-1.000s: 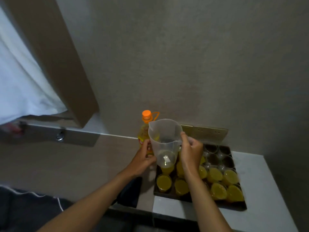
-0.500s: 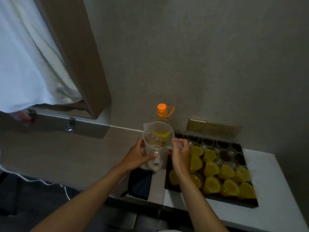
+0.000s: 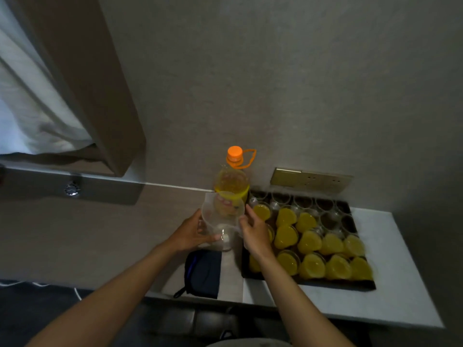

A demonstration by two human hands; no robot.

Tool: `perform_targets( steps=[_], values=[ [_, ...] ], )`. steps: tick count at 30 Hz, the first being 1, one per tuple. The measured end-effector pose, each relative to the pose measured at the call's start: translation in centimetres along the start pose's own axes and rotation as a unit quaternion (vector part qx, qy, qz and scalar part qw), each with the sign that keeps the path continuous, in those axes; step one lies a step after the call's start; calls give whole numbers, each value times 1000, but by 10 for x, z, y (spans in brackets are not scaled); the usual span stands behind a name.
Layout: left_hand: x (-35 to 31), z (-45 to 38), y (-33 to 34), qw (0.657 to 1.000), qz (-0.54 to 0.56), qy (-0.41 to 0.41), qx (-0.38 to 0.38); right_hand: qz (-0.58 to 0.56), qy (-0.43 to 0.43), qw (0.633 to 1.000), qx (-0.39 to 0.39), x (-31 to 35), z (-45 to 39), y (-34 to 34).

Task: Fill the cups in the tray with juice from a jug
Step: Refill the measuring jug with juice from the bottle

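A clear plastic jug (image 3: 221, 221), looking empty, stands upright on the white counter just left of the dark tray (image 3: 310, 283). My left hand (image 3: 191, 232) grips the jug's left side. My right hand (image 3: 254, 232) holds its right side near the handle. Most cups (image 3: 309, 241) in the tray hold yellow juice. The back row and a few cups at the right (image 3: 325, 205) look empty. A juice bottle (image 3: 231, 182) with an orange cap stands right behind the jug, against the wall.
A dark blue pouch (image 3: 203, 274) lies at the counter's front edge below the jug. A gold socket plate (image 3: 310, 179) is on the wall behind the tray. A curtain (image 3: 37, 106) hangs at the left. The counter's right end (image 3: 390, 266) is bare white.
The jug was tilted over the front-left cups a second ago. It has since come upright and gone down onto the counter left of the tray, both hands still on it.
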State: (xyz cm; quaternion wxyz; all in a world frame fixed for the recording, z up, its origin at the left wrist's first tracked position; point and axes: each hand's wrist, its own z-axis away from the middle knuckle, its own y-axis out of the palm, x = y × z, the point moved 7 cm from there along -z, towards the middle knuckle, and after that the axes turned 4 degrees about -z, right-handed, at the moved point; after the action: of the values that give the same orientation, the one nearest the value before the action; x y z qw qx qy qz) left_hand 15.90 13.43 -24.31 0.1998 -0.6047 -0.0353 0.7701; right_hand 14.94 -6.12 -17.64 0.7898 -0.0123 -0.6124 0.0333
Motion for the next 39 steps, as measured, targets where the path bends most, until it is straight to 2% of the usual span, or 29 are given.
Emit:
perform_targets(
  steps=[6, 14, 21, 29, 32, 39],
  values=[
    [9, -10, 8, 997, -58, 17, 52, 26, 32, 999, -7, -28, -5, -4],
    [14, -18, 11, 996, -61, 9, 69, 22, 52, 998, -33, -46, -10, -11],
    [5, -14, 10, 992, -85, 10, 92, 63, 71, 995, -43, -55, -8, -12],
    [-50, -17, -31, 982, -154, 36, 99, 152, -5, 984, -88, -11, -10, -23],
    [-81, -20, -49, 976, -193, 65, 71, 164, -16, 983, -80, 2, -28, -23],
    [-165, -54, -71, 950, -235, 183, -98, 238, -38, 970, -35, 55, -73, -18]
  ],
)
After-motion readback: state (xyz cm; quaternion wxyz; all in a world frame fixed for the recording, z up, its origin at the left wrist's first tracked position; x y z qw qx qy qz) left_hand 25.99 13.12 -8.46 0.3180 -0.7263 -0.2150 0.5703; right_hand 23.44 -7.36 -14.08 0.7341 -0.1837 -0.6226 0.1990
